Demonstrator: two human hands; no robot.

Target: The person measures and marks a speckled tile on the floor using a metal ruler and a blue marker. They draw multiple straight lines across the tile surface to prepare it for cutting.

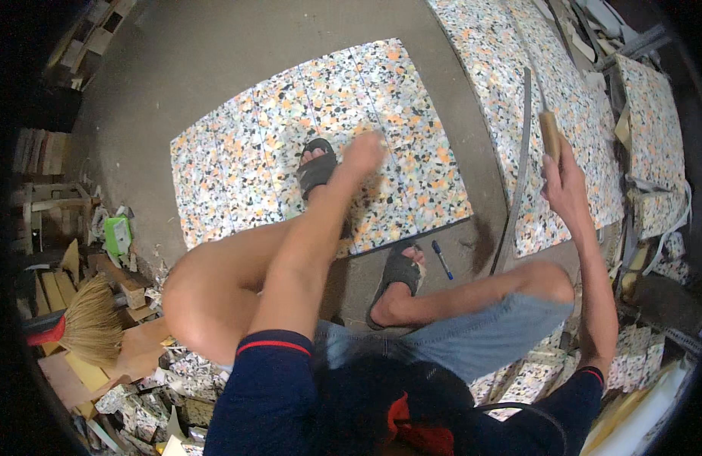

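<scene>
A speckled multicoloured foam sheet (275,152) lies on the floor in front of me, with several dark lines drawn across it. My left hand (364,154) is over its middle, closed and slightly blurred, beside my sandalled foot (317,169), which rests on the sheet. Whatever the left fingers may hold is hidden. Off to the right, my right hand (567,182) grips the wooden handle of a knife (550,135). Its thin blade points away from me, above a second speckled foam sheet (499,68).
A long grey strip (525,129) lies along the second sheet. Near my other foot is a blue pen (442,260). Foam scraps (153,391) and a straw broom (93,323) crowd the left side. More foam blocks (655,129) stand at the far right.
</scene>
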